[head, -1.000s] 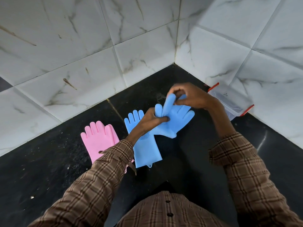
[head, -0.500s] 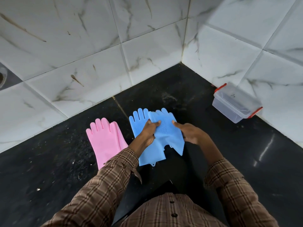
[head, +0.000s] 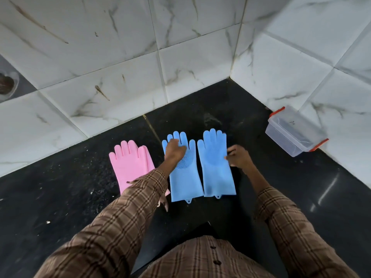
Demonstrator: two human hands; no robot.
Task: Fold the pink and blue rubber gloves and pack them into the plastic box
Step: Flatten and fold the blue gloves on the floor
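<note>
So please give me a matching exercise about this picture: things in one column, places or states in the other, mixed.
Things:
1. pink gloves
2. left blue glove
3. right blue glove
4. plastic box

Places or states:
a. left hand rests on it
b. by the right wall, red clips
c. farthest left on the floor
d. right hand touches its edge

Pairs: 1-c, 2-a, 3-d, 4-b

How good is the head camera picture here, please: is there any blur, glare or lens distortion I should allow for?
In the head view, the right hand is smeared by motion blur, the left hand less so; the blue gloves and pink gloves stay sharp. Streaks of glare cross the black floor at right. The wide-angle lens bends the wall tile lines towards the edges.
</note>
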